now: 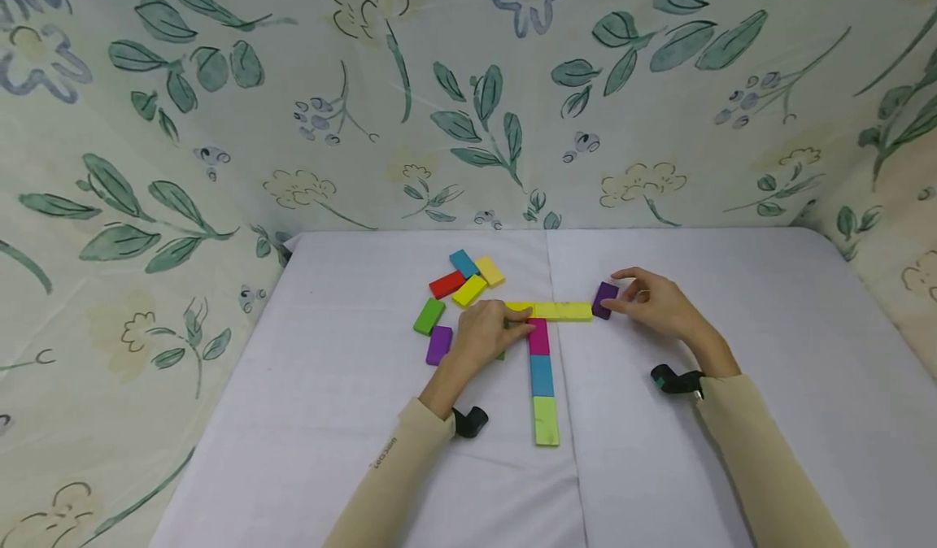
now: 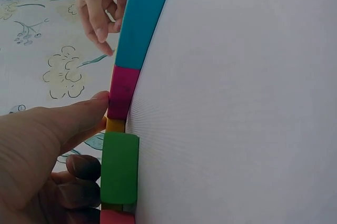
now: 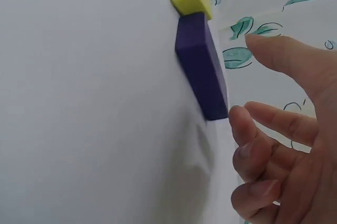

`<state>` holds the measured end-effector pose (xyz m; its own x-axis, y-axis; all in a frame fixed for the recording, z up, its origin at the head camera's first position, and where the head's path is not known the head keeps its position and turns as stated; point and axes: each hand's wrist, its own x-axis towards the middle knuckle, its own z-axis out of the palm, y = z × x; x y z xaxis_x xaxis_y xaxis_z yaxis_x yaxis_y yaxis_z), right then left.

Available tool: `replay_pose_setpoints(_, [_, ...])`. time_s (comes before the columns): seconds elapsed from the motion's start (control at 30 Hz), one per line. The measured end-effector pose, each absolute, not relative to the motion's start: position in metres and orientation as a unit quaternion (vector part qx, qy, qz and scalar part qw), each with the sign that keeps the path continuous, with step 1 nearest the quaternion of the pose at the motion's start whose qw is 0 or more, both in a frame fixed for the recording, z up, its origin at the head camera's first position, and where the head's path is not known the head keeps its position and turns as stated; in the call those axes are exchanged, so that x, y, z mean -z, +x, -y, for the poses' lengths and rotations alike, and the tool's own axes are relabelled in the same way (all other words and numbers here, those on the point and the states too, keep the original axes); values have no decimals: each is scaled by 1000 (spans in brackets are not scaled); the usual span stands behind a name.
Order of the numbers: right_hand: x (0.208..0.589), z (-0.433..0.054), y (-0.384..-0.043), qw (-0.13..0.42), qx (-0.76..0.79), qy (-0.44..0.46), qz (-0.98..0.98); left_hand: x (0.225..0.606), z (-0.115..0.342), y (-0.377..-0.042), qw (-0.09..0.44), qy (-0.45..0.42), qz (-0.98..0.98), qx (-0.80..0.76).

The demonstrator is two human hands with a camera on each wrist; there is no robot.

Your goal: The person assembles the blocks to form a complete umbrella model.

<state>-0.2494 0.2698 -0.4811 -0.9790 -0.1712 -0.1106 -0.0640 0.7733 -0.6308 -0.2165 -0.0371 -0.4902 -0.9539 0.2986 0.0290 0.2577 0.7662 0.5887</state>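
Observation:
A row of yellow blocks runs sideways on the table. A column stretches toward me from it: a magenta block, a blue block and a lime block. My left hand rests at their corner; the thumb touches the magenta block and the index finger lies over the yellow row, hiding its left end. A dark purple block lies tilted at the row's right end. Close beside it is my right hand, thumb and fingers spread apart; the right wrist view shows them not wrapped round the block.
Left of the row lie loose blocks: blue, pale yellow, red, yellow, green and violet. Another green block is mostly hidden under my left hand. A white cloth covers the table; floral fabric hangs behind.

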Motion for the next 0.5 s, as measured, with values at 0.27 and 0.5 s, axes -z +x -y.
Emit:
replay_pose_setpoints(0.27, [470, -242, -265, 10, 325, -72, -943, 490, 38, -217, 36, 148, -938, -311])
replay_pose_setpoints(0.5, [462, -197, -282, 26, 341, -120, -932, 492, 37, -219, 44, 148, -938, -310])
